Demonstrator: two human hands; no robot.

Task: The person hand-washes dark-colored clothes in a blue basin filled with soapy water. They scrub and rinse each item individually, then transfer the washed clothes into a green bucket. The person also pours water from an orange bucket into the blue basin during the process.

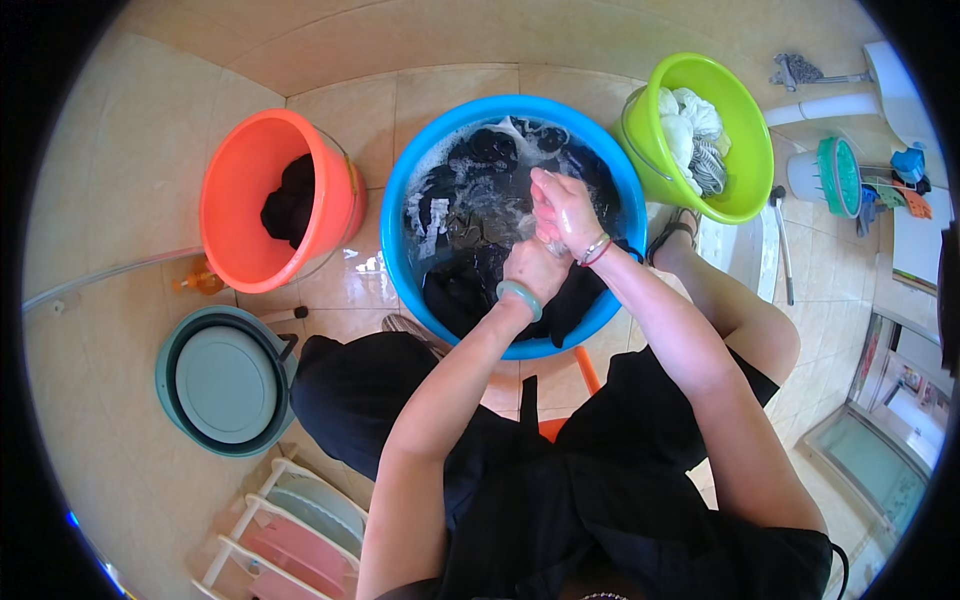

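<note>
I see my left hand (535, 268) and right hand (565, 208) clenched together, seemingly on a wet dark garment (480, 225), over the blue basin (400, 215), right hand farther out, cloth trailing down-left into suds.

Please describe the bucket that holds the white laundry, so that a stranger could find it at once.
Start at the big blue basin of soapy water and dark clothes in the middle of the tiled floor. Just to its right stands the lime-green bucket. Unlike the orange bucket on the left, holding dark cloth, it holds pale laundry.

Two buckets (268, 200), two basins (400, 215), two hands (560, 205).
</note>
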